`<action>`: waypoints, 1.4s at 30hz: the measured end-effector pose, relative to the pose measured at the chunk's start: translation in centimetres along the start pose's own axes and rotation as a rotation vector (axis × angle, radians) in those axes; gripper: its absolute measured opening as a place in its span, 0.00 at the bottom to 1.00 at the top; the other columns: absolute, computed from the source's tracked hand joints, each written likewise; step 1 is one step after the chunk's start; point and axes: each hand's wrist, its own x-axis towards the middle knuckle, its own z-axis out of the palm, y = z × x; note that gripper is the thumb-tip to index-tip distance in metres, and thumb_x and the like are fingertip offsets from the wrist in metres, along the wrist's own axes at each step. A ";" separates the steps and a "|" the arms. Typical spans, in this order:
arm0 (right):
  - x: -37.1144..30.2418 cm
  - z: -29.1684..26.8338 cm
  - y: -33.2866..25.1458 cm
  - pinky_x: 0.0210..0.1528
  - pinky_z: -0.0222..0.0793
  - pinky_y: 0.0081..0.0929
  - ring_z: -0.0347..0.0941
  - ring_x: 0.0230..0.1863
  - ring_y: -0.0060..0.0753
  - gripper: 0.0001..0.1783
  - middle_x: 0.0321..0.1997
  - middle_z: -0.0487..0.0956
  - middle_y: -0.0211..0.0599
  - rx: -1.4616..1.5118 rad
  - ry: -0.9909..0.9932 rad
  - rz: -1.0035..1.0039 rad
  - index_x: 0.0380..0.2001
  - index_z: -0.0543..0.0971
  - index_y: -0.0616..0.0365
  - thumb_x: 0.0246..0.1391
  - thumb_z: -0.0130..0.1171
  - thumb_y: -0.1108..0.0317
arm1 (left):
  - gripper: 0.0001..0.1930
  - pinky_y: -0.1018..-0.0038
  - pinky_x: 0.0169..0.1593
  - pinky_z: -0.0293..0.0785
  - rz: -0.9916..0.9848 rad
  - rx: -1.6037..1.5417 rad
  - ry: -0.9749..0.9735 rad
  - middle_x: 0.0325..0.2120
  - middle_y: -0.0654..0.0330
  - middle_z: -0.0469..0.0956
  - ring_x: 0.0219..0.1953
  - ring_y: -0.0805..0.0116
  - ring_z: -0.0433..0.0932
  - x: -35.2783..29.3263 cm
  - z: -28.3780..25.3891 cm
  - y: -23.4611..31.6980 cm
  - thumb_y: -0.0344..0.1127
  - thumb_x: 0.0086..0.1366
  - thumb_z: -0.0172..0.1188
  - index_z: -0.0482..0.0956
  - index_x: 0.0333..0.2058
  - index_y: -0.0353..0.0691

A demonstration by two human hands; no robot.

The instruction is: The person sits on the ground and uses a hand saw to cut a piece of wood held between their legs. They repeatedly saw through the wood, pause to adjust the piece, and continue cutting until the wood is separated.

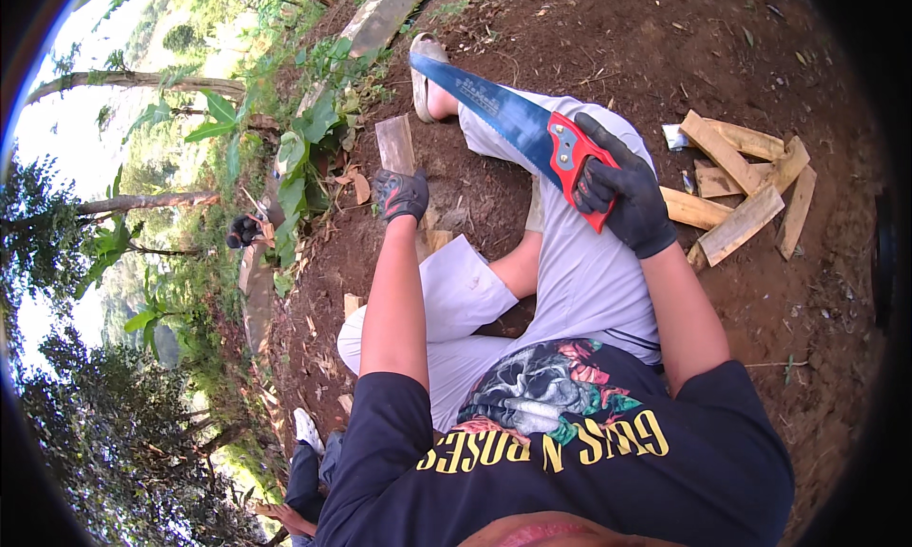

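Observation:
My right hand (622, 188), in a black glove, grips the red handle of a handsaw (508, 118). Its blue blade points up and to the left, above my lap and in front of my bent leg. My left hand (401, 197), gloved too, is closed on the near end of a short piece of wood (394, 145). That piece lies low over the soil, left of my shin and apart from the saw blade. The left fingertips are partly hidden by the back of the hand.
Cut wood pieces (746, 226) lie heaped on brown soil at the right. Leafy plants (309, 134) edge the left. Another person's gloved hand (244, 231) is at far left, beside thin wood. A person's white shoe (307, 431) shows at lower left.

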 end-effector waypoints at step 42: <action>-6.3 6.3 -0.8 0.31 0.71 0.17 0.70 0.26 0.15 0.39 0.44 0.83 0.33 -0.506 0.053 0.064 0.75 0.68 0.67 0.62 0.64 0.69 | 0.51 0.60 0.68 0.73 0.035 -0.624 0.266 0.61 0.39 0.80 0.64 0.49 0.79 0.0 -16.3 -12.0 0.72 0.63 0.68 0.74 0.66 0.28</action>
